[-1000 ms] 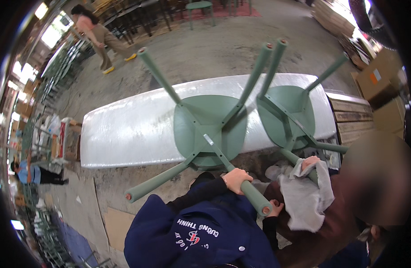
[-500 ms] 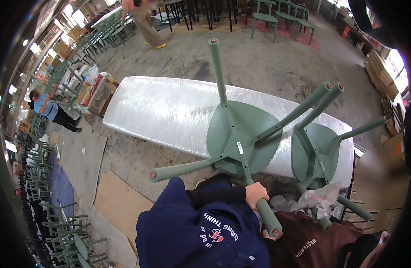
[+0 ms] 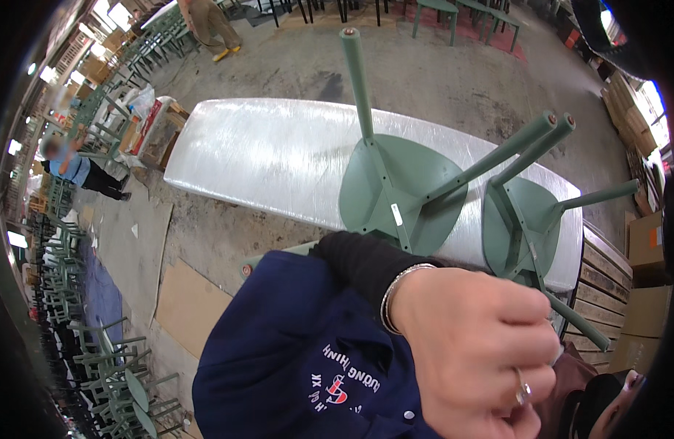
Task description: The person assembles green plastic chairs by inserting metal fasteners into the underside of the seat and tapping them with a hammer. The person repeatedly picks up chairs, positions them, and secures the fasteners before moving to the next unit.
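My left hand is raised close in front of the view, with its back showing and its fingers curled closed. A bracelet circles the wrist and one finger bears a ring. What the fingers hold, if anything, is hidden. Behind my left forearm an upside-down green wooden chair rests on a long padded table wrapped in shiny film, its legs pointing up and outward. My arm and hand cover its nearest leg. A small pale label sticks to its crossed underframe. My right hand does not show.
A second upturned green chair stands to the right on the table. A co-worker in a brown top is close at the lower right. Cardboard boxes and a slatted wooden pallet stand beyond. Stacked green chairs fill the left.
My left hand has let go of the chair leg and risen toward the view, moving right. The chairs stay on the table. The view has shifted slightly.
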A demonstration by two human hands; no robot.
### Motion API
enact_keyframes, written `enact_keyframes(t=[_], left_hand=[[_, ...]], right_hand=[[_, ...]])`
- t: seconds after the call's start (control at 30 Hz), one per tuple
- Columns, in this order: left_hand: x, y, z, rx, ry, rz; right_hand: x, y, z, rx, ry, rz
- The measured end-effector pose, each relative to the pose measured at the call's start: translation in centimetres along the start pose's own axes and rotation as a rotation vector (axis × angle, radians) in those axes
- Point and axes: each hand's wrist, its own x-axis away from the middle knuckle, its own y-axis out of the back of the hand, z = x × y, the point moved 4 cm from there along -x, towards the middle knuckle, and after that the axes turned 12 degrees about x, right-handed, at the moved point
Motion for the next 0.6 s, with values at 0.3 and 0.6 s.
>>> enact_keyframes(t=[0.3,0.6], left_hand=[[1.3,0.1,-1.1,0.023,-0.051,-0.133],[0.3,-0.1,-2.0,-0.127,0.084,-0.449]], right_hand=[[1.3,0.3,-1.5,0.701,-0.027,0.341],[-0.8,5.1,-3.9,1.06,-0.174,0.181]])
